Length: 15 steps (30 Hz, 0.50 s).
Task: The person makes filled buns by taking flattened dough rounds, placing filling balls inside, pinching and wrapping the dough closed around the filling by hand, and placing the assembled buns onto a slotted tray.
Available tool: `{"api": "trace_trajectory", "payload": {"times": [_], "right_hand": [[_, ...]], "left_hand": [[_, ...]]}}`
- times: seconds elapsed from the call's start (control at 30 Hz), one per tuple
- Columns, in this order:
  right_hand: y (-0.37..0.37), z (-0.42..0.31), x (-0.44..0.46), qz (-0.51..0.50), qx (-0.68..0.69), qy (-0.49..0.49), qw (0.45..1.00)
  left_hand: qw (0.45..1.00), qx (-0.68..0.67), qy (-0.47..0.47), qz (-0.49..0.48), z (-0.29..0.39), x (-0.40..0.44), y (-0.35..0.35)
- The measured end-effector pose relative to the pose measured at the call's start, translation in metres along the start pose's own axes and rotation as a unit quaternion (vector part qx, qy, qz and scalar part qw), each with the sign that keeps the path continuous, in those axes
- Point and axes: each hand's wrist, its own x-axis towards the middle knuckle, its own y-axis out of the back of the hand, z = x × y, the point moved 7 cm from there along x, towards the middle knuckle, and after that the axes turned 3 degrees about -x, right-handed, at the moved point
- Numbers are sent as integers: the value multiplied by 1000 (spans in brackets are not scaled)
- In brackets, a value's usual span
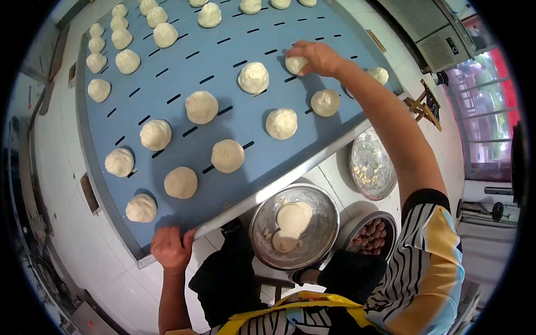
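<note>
My right hand (pixel 317 58) reaches across the large blue slotted tray (pixel 184 67), its fingers curled around a white dough bun (pixel 294 65) that sits on the surface. Close by are another bun (pixel 325 103) nearer me and a bun (pixel 253 78) to the left. A bun (pixel 378 75) by the tray's right side is partly hidden behind my forearm. My left hand (pixel 172 248) is closed on the tray's near left corner, with the thumb along the metal rim. Just beyond it lies a pleated bun (pixel 141 208).
Several more buns stand in rows toward the far left. Below the near rim, a steel bowl (pixel 259 245) holds pale dough pieces. To its right are a pot (pixel 394 223) of brown filling balls and a floury metal basin (pixel 385 187). A metal appliance (pixel 419 28) stands far right.
</note>
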Motion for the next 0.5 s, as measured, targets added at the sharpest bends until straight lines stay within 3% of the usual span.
{"api": "trace_trajectory", "payload": {"times": [0.13,0.5], "right_hand": [[3,-7,-1,-19,-16,-19,1000],[-5,-9,7,-46,-37,108,992]], "left_hand": [[1000,7,0,-2,1,0,0],[1000,-19,11,-18,2,3,1]]}}
